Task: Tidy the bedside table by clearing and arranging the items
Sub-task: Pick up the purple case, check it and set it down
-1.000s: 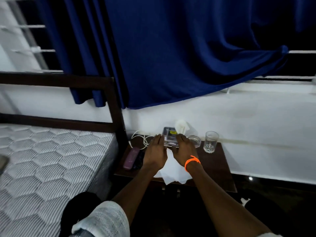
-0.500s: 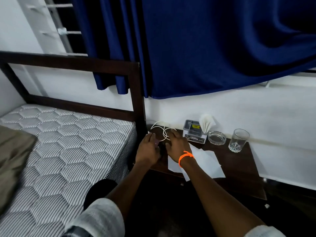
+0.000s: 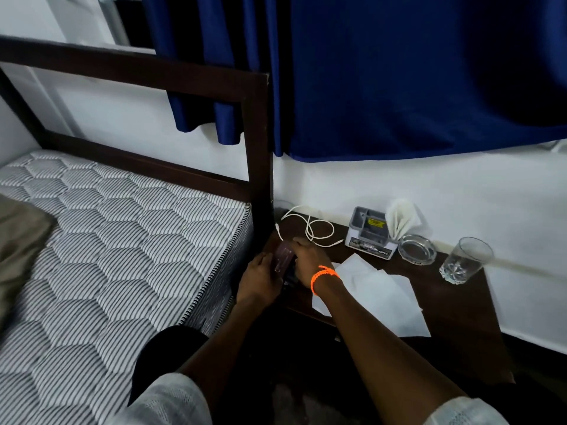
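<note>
Both hands at the tabletop's [image 3: 454, 305] bed-side corner, left hand [image 3: 260, 279] and right hand [image 3: 306, 262] fingers curled round a mauve case [image 3: 283, 256]. Best lifted level, clear of the cable [image 3: 310, 227] just behind.

Room's looking pretty dim overall, with soft indoor light coming from somewhere above and washing the white wall [image 3: 399, 191] behind the hands pale and a bit flat. The dark table [image 3: 454, 305] is swallowing detail, and the spot between the left hand [image 3: 260, 280] and right hand [image 3: 310, 262] is going murky. The glass [image 3: 464, 260] off to the right is catching small glints. Wide-angle bending is showing near the edges.
</note>
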`<state>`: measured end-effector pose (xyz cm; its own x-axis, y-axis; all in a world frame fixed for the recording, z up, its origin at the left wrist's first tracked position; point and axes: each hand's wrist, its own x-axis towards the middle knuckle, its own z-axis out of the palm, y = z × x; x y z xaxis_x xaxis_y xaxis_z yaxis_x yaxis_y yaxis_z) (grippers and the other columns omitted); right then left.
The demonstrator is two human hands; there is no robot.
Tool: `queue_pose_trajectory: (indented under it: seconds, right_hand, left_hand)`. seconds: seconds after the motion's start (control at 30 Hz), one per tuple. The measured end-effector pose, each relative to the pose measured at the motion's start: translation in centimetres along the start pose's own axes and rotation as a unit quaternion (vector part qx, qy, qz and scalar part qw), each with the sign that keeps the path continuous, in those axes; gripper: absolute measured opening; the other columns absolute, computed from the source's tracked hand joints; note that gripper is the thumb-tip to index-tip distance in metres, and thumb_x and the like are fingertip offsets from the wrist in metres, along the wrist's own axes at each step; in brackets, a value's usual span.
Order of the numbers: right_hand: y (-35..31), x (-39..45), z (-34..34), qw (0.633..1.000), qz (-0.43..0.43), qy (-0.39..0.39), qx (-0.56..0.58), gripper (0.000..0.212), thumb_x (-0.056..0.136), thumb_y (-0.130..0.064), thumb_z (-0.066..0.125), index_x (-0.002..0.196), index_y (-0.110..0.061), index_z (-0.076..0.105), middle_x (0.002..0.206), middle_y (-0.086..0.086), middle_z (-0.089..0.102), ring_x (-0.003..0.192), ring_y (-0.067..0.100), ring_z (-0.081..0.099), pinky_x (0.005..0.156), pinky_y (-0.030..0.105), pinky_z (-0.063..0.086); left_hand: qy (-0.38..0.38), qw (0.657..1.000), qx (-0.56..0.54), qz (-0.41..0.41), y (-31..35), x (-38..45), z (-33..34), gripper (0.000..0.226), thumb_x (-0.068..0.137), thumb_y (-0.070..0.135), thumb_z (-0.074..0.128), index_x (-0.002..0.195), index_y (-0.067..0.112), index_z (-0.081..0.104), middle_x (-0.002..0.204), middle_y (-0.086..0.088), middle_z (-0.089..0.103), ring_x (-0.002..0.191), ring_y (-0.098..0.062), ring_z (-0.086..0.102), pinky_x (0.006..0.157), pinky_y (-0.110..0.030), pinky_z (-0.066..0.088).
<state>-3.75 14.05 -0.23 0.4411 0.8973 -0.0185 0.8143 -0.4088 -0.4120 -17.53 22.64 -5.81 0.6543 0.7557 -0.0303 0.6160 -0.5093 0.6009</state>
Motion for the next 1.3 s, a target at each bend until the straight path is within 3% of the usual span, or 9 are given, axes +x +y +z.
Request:
queue_pose_trajectory:
  seconds: [0.2,0.37,0.5,0.73,0.83,0.9,0.97,1.13,1.3]
  right_hand:
    - [0.2,1.8,1.1,0.999,-0.006,-0.024,0.031,0.041,0.074,-0.006,0.064,0.111,-0.023,0.069,0.121,0.005,0.062,0.113,0.031,0.061,0.093,0.041,0.052]
    - [0.3,2.5,1.9,0.999,-0.002,-0.026,0.04,0.049,0.082,-0.006,0.059,0.129,-0.019,0.063,0.137,0.009,0.056,0.124,0.032,0.056,0.104,0.04,0.046]
    - [-0.2,3.0,1.0,0.999,-0.017,-0.025,0.021,0.057,0.082,-0.001,0.059,0.136,-0.018,0.058,0.145,0.009,0.049,0.131,0.031,0.049,0.11,0.039,0.04]
    - [-1.4,2.9,-3.1,0.999,-0.034,0.021,0.002,0.053,0.077,-0.005,0.067,0.128,-0.022,0.064,0.132,0.005,0.06,0.123,0.029,0.056,0.103,0.037,0.047]
    - [-1.8,2.5,-5.9,0.996,-0.002,0.053,0.067,0.055,0.075,-0.015,0.074,0.128,-0.025,0.064,0.129,0.003,0.064,0.122,0.026,0.058,0.105,0.033,0.045]
    - [-1.9,2.0,-7.9,0.99,0.005,0.061,0.124,0.056,0.076,-0.015,0.076,0.13,-0.023,0.063,0.129,0.004,0.064,0.119,0.024,0.06,0.104,0.03,0.046]
    - [-2.2,1.2,-10.1,0.984,-0.001,0.046,0.173,0.057,0.078,-0.014,0.078,0.132,-0.022,0.063,0.13,0.002,0.064,0.113,0.019,0.061,0.102,0.027,0.046]
    - [-3.0,-0.4,-14.4,0.962,-0.04,0.021,0.269,0.048,0.076,-0.018,0.085,0.121,-0.022,0.07,0.119,-0.002,0.07,0.107,0.015,0.067,0.098,0.028,0.052]
    - [-3.8,-1.5,-16.7,0.932,-0.069,0.054,0.352,0.042,0.071,-0.015,0.089,0.111,-0.016,0.075,0.111,0.0,0.075,0.107,0.017,0.069,0.1,0.032,0.054]
  left_hand:
    - [-0.013,1.0,-0.015,-0.011,0.6,0.1,-0.5,0.067,0.071,0.036,0.073,0.133,0.017,0.06,0.121,-0.012,0.068,0.11,-0.035,0.066,0.087,-0.041,0.057]
    - [0.02,0.999,-0.047,0.003,0.6,0.6,-0.7,0.061,0.08,0.037,0.076,0.137,0.024,0.061,0.117,-0.009,0.073,0.106,-0.032,0.07,0.086,-0.036,0.056]
    - [0.036,0.995,-0.088,0.012,0.0,1.0,-1.7,0.049,0.081,0.03,0.08,0.125,0.012,0.067,0.11,-0.011,0.076,0.103,-0.03,0.072,0.089,-0.037,0.056]
    - [0.075,0.988,-0.129,0.043,0.9,1.2,-6.2,0.039,0.078,0.009,0.082,0.112,0.007,0.062,0.1,-0.007,0.071,0.09,-0.026,0.07,0.074,-0.013,0.046]
    - [0.094,0.977,-0.18,0.059,2.4,0.9,-8.9,0.039,0.079,0.007,0.083,0.112,0.007,0.062,0.101,-0.001,0.068,0.085,-0.013,0.065,0.073,0.0,0.042]
    - [0.089,0.967,-0.233,0.055,3.7,0.7,-10.6,0.039,0.079,0.005,0.082,0.113,0.007,0.063,0.105,-0.002,0.068,0.09,-0.01,0.063,0.078,-0.002,0.044]
    - [0.08,0.955,-0.281,0.054,4.8,0.4,-12.1,0.039,0.08,0.004,0.081,0.114,0.009,0.062,0.11,-0.005,0.068,0.101,-0.015,0.064,0.088,-0.015,0.048]
    - [0.05,0.885,-0.461,0.041,7.0,-0.5,-14.7,0.036,0.082,0.0,0.078,0.111,0.011,0.06,0.12,-0.018,0.067,0.107,-0.026,0.068,0.095,-0.039,0.057]
    - [0.025,0.733,-0.679,0.029,9.9,-1.9,-15.7,0.031,0.092,-0.014,0.06,0.117,0.004,0.056,0.112,-0.016,0.06,0.104,-0.028,0.067,0.09,-0.041,0.062]
